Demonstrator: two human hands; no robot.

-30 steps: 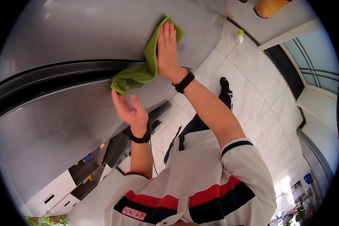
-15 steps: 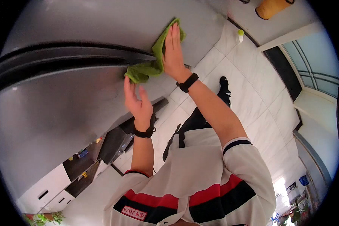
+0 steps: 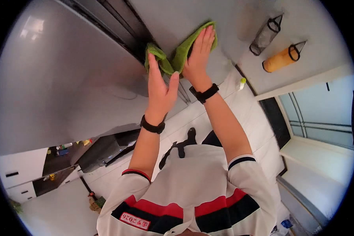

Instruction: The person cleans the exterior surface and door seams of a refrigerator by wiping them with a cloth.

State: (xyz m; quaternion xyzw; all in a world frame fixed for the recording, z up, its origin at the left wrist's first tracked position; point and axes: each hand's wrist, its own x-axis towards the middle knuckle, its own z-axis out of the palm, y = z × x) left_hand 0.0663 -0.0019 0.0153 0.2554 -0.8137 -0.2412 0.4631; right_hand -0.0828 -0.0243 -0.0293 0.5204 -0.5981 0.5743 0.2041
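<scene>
A green cloth (image 3: pixel 179 59) lies against the grey, glossy panel (image 3: pixel 74 78), near the end of its dark recessed groove (image 3: pixel 120 23). My right hand (image 3: pixel 198 59) presses flat on the cloth's right part, fingers stretched upward. My left hand (image 3: pixel 160 88) is at the cloth's left part, its fingers extended over the bunched fabric and its thumb apart. The cloth spans between both hands. Each wrist wears a black band.
Two mesh holders, one grey (image 3: pixel 266 36) and one orange (image 3: pixel 281 61), hang on the right wall. A bottle with a yellow-green cap (image 3: pixel 242 82) stands on the tiled floor (image 3: pixel 244 114). White drawers (image 3: pixel 21 167) and dark shelves are at lower left.
The view has turned, so the groove now runs steeply. Both hands have moved right in view with the cloth, and my left hand has come closer to my right hand.
</scene>
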